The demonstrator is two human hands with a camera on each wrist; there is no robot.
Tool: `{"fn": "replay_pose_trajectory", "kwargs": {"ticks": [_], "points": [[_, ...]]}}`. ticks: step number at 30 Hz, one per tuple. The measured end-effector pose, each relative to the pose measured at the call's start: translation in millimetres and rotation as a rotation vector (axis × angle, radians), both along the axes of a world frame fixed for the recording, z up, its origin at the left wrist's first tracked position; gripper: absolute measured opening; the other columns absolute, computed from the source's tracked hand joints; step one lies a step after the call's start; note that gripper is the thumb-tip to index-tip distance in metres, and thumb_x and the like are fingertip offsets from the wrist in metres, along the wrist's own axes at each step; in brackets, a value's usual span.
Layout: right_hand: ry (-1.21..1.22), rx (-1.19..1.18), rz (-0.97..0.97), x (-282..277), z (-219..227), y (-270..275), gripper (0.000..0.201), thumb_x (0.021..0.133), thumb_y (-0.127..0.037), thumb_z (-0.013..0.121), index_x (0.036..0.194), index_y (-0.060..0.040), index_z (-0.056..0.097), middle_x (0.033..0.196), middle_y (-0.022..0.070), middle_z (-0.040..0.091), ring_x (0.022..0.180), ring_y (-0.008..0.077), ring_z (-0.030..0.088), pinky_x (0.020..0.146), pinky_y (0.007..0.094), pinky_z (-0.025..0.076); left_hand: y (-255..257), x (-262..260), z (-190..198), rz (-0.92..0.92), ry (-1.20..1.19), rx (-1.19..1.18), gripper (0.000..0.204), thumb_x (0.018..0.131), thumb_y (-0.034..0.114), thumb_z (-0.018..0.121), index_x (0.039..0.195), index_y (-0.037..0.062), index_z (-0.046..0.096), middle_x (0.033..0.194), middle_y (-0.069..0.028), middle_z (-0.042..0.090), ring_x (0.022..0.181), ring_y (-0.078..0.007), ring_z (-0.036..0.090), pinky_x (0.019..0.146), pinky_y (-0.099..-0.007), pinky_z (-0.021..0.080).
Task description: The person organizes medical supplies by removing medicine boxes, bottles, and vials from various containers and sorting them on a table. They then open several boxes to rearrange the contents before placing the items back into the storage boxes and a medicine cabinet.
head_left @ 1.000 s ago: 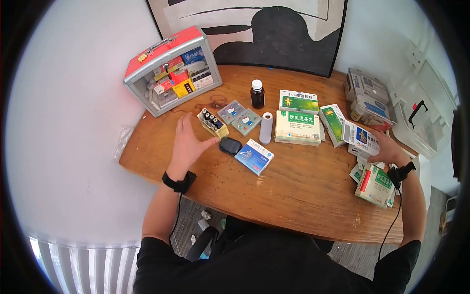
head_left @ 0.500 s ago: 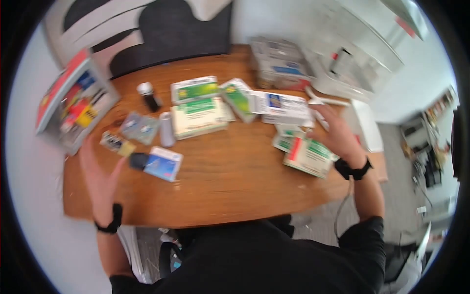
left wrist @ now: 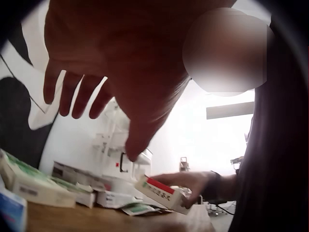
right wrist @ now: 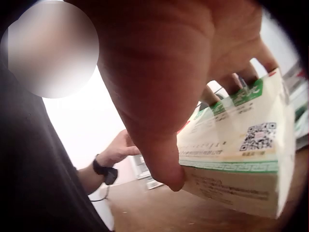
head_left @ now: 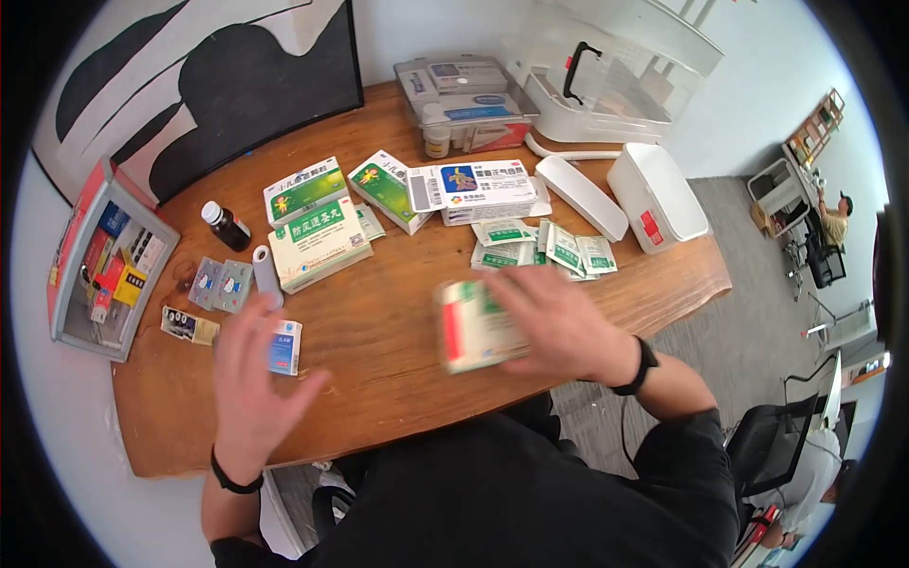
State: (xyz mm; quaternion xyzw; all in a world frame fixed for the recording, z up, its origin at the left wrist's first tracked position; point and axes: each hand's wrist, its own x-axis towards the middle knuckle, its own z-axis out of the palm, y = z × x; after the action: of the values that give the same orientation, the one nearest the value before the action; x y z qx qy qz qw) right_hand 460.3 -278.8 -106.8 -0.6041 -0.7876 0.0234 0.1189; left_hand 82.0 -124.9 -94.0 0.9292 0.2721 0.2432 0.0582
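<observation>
My right hand (head_left: 568, 331) grips a cream medicine box (head_left: 478, 343) with a red end stripe and green lettering, held over the front middle of the table. In the right wrist view the thumb lies on one side of the medicine box (right wrist: 227, 145) and the fingers on the other. With fingers spread and nothing held, my left hand (head_left: 251, 388) hovers above the table's left part. It partly covers a blue-and-white box (head_left: 286, 348). Close by are a carton of small vials (head_left: 188, 326), two pill cases (head_left: 223, 284) and a pale cylinder (head_left: 266, 275).
Green-and-white sachets (head_left: 563, 248) lie at the right, near a white tub (head_left: 663, 204) and its lid (head_left: 581, 199). Behind stand medicine boxes (head_left: 488, 192), a brown bottle (head_left: 225, 227) and a clear storage case (head_left: 464, 104). A red-topped first-aid case (head_left: 114, 265) stands far left.
My right hand has left the white medicine box, picked the cream box up off the sachets and brought it left. The head view has turned rightward. My left hand stays spread.
</observation>
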Motion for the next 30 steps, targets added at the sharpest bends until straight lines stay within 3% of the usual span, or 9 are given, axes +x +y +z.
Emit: {"fn": "replay_pose_trajectory", "kwargs": {"ticks": [3, 6, 8, 10, 12, 15, 22, 25, 30], "points": [[0.090, -0.040, 0.145, -43.2, -15.4, 38.1, 0.120, 0.075, -0.047, 0.095, 0.163, 0.0072, 0.034, 0.138, 0.0247, 0.058, 0.126, 0.0405, 0.062, 0.110, 0.0488, 0.049, -10.2, 45.5, 0.4, -0.197, 0.117, -0.038, 0.101, 0.068, 0.035, 0.099, 0.150, -0.0009, 0.052, 0.155, -0.0234, 0.052, 0.144, -0.0414, 0.051, 0.118, -0.0519, 0.044], [0.158, 0.004, 0.178, -54.2, -33.9, 72.3, 0.113, 0.080, -0.045, 0.091, 0.163, 0.0060, 0.033, 0.145, 0.0292, 0.056, 0.134, 0.0425, 0.059, 0.113, 0.0496, 0.048, -3.4, 64.0, -21.0, -0.241, 0.198, -0.138, 0.103, 0.068, 0.041, 0.099, 0.148, -0.0026, 0.053, 0.153, -0.0237, 0.053, 0.141, -0.0424, 0.053, 0.117, -0.0532, 0.044], [0.186, 0.077, 0.193, -43.4, -32.5, 76.9, 0.107, 0.081, -0.040, 0.092, 0.160, 0.0047, 0.038, 0.148, 0.0287, 0.055, 0.134, 0.0441, 0.058, 0.114, 0.0487, 0.047, 5.1, 66.2, -31.9, -0.216, 0.253, -0.191, 0.094, 0.073, 0.035, 0.097, 0.147, -0.0034, 0.053, 0.151, -0.0235, 0.053, 0.137, -0.0422, 0.055, 0.115, -0.0525, 0.046], [0.238, 0.150, 0.145, -22.7, -25.9, 72.9, 0.096, 0.080, -0.033, 0.093, 0.157, -0.0004, 0.047, 0.148, 0.0248, 0.058, 0.133, 0.0435, 0.060, 0.113, 0.0487, 0.049, 10.9, 66.7, -39.5, -0.232, 0.309, -0.091, 0.083, 0.081, 0.028, 0.093, 0.146, -0.0034, 0.053, 0.153, -0.0228, 0.052, 0.136, -0.0428, 0.057, 0.113, -0.0490, 0.050], [0.320, 0.225, 0.003, 3.4, -19.7, 67.2, 0.064, 0.084, -0.021, 0.090, 0.141, -0.0045, 0.065, 0.142, 0.0197, 0.066, 0.130, 0.0401, 0.064, 0.107, 0.0469, 0.055, 10.4, 72.6, -40.7, -0.220, 0.294, -0.119, 0.074, 0.085, 0.025, 0.090, 0.142, -0.0042, 0.055, 0.150, -0.0225, 0.053, 0.132, -0.0422, 0.060, 0.110, -0.0478, 0.052], [0.312, 0.277, -0.235, 59.0, -15.9, 69.3, 0.047, 0.094, -0.021, 0.081, 0.135, -0.0030, 0.067, 0.132, 0.0185, 0.071, 0.121, 0.0392, 0.068, 0.104, 0.0464, 0.056, 12.8, 88.8, -42.1, -0.243, 0.272, -0.133, 0.060, 0.089, 0.021, 0.085, 0.136, -0.0054, 0.057, 0.143, -0.0225, 0.055, 0.125, -0.0413, 0.064, 0.103, -0.0462, 0.057], [0.285, 0.092, -0.439, 137.7, -15.9, 97.2, 0.066, 0.090, -0.024, 0.087, 0.146, -0.0023, 0.061, 0.140, 0.0209, 0.068, 0.125, 0.0384, 0.068, 0.104, 0.0449, 0.056, 10.2, 136.0, -49.4, -0.359, 0.268, -0.163, 0.054, 0.090, 0.019, 0.085, 0.131, -0.0052, 0.060, 0.138, -0.0237, 0.055, 0.116, -0.0401, 0.068, 0.094, -0.0453, 0.060], [0.243, -0.114, -0.235, 137.2, -5.7, 113.2, 0.086, 0.085, -0.028, 0.090, 0.159, -0.0075, 0.050, 0.158, 0.0215, 0.054, 0.137, 0.0388, 0.061, 0.116, 0.0450, 0.050, 7.2, 142.0, -44.2, -0.398, 0.263, -0.143, 0.056, 0.089, 0.019, 0.084, 0.130, -0.0076, 0.057, 0.135, -0.0266, 0.054, 0.112, -0.0393, 0.070, 0.094, -0.0439, 0.060], [0.226, -0.264, -0.139, 144.4, -23.0, 153.6, 0.101, 0.077, -0.025, 0.093, 0.164, -0.0087, 0.045, 0.158, 0.0221, 0.053, 0.143, 0.0389, 0.056, 0.120, 0.0449, 0.047, 3.3, 132.4, -26.5, -0.354, 0.236, -0.102, 0.061, 0.088, 0.022, 0.087, 0.136, -0.0034, 0.060, 0.143, -0.0216, 0.056, 0.119, -0.0393, 0.067, 0.099, -0.0457, 0.057]]}}
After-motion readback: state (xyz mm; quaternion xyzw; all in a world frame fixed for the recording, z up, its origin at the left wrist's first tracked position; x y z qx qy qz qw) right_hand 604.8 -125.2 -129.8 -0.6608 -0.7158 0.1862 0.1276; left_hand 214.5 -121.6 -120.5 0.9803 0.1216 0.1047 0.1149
